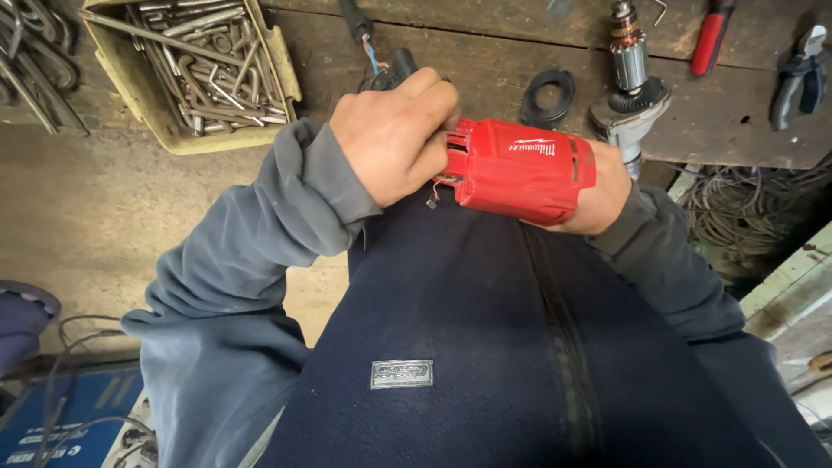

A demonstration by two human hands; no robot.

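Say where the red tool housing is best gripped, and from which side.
Probably around the smooth closed barrel of the red housing, from its right end, where the right hand cups it. The left end is open, with loose wires that the left hand works at.

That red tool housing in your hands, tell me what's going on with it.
A person holds a red plastic power-tool housing between both hands, close to their chest above the wooden workbench. The left hand grips the open end, where small wires stick out; the right hand supports the other end from behind. The motor armature and gear head lie apart on the bench, beside a black ring. A box of hex keys sits to the left, and pliers to the right.
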